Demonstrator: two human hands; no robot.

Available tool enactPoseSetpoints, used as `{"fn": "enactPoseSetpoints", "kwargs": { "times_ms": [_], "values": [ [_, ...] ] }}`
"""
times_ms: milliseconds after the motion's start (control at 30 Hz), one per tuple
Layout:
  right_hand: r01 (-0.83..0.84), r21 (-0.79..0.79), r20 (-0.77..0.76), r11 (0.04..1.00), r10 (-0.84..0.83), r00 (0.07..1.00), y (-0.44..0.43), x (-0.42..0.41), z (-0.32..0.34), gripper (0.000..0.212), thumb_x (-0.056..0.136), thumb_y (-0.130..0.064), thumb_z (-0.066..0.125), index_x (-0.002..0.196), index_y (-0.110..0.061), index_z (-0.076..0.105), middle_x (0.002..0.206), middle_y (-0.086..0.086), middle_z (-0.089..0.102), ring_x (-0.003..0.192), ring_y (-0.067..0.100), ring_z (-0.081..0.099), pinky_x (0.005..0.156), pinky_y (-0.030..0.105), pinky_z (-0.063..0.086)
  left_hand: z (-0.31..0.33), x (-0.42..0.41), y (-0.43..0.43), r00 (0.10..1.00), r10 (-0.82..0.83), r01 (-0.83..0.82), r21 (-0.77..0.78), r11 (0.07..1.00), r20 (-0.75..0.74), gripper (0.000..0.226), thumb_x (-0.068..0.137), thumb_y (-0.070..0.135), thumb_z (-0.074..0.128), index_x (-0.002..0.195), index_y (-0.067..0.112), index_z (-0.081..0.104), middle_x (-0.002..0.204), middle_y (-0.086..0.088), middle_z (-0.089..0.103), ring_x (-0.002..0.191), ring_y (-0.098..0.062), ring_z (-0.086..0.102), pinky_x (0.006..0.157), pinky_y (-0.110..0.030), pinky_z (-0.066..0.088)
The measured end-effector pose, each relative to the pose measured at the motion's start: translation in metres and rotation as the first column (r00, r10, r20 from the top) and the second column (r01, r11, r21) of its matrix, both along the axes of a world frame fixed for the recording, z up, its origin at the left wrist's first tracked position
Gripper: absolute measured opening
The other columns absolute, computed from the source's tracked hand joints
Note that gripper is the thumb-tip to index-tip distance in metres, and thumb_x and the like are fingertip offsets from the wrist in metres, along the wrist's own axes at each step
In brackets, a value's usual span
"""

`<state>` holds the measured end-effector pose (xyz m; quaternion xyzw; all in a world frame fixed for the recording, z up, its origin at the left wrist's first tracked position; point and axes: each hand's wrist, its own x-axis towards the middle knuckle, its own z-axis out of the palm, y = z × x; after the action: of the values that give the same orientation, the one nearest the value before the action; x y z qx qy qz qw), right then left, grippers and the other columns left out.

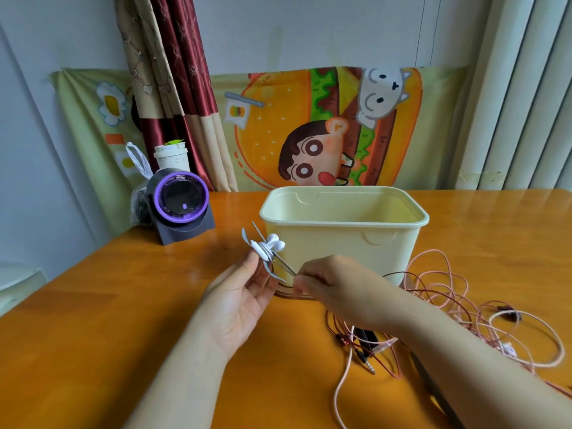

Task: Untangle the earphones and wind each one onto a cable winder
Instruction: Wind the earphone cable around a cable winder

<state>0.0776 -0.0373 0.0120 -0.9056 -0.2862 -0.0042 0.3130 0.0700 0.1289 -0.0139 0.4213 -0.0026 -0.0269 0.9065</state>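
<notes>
1. The left hand (238, 301) grips the grey cable winder (262, 254), wound with white earphones (275, 243), above the middle of the surface (93, 335).
2. The right hand (328, 283) pinches the winder's lower tip.
3. The pink and red earphones (464, 305) lie tangled toward the surface's right edge, beside the right forearm.

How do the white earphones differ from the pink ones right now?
The white earphones are wound on the cable winder; the pink earphones lie loose and tangled. The white ones are held up by the left hand and right hand; the pink ones rest on the table. Both are wired.
</notes>
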Motion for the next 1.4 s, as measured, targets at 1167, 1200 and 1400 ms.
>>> {"fn": "enactPoseSetpoints", "kwargs": {
  "times_ms": [1167,1200,1400],
  "values": [
    [0.007,0.179,-0.065,0.984,0.004,0.998,0.0,0.005,-0.006,0.028,0.099,-0.03,0.046,0.082,-0.017,0.065,0.043,-0.011,0.039,0.041,0.005,0.032,0.045,0.015,0.026,-0.002,0.004,0.0,0.997,-0.074,0.079,-0.204,0.976,0.029,0.031,0.066,0.017,0.081,0.095,0.007,0.078,0.108,-0.011,0.071,0.082,-0.016,0.072,0.071,-0.029,0.06],
    [0.001,0.145,-0.052,0.989,0.007,0.999,0.0,0.004,-0.005,0.027,0.099,-0.028,0.047,0.086,-0.015,0.066,0.045,-0.011,0.042,0.042,0.005,0.035,0.045,0.014,0.028,-0.002,0.005,0.0,0.999,-0.042,0.045,-0.19,0.981,0.019,0.026,0.074,0.017,0.07,0.097,0.008,0.078,0.113,-0.01,0.071,0.086,-0.015,0.072,0.076,-0.028,0.06],
    [0.027,0.015,0.11,1.0,-0.029,0.994,-0.002,-0.004,0.012,0.024,0.097,-0.026,0.048,0.092,-0.015,0.068,0.076,0.003,0.064,0.061,0.012,0.052,0.057,0.027,0.041,-0.004,0.001,0.002,0.995,0.065,-0.078,0.187,0.979,0.075,0.028,0.092,0.016,0.054,0.116,0.012,0.069,0.112,-0.005,0.073,0.097,-0.012,0.066,0.083,-0.028,0.048]
  ]
}}
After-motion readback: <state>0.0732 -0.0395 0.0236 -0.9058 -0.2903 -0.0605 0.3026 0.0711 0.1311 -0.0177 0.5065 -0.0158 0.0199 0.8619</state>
